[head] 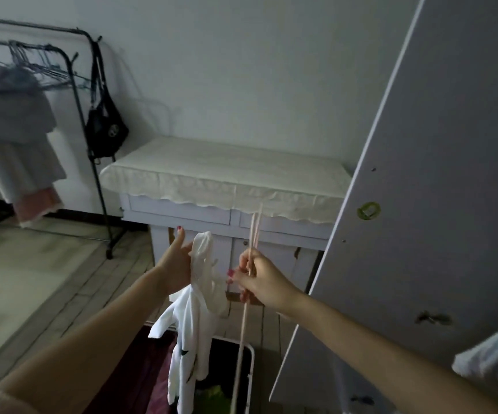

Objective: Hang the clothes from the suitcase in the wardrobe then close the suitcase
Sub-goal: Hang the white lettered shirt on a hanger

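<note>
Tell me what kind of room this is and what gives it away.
Most likely a bedroom or dressing area in a home: a clothes rack with hangers and garments stands by the wall, a wardrobe door hangs open at right, and a cloth-covered white cabinet sits between them.

Blurred at nine o'clock: pale garments on black metal clothes rack [11, 121]. Cut off at six o'clock: dark open suitcase [235, 380]. Cropped at four o'clock: blurred pale cloth [489, 363].

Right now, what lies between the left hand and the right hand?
In the head view, the white garment hangs between the left hand and the right hand, which grips a thin hanger.
</note>
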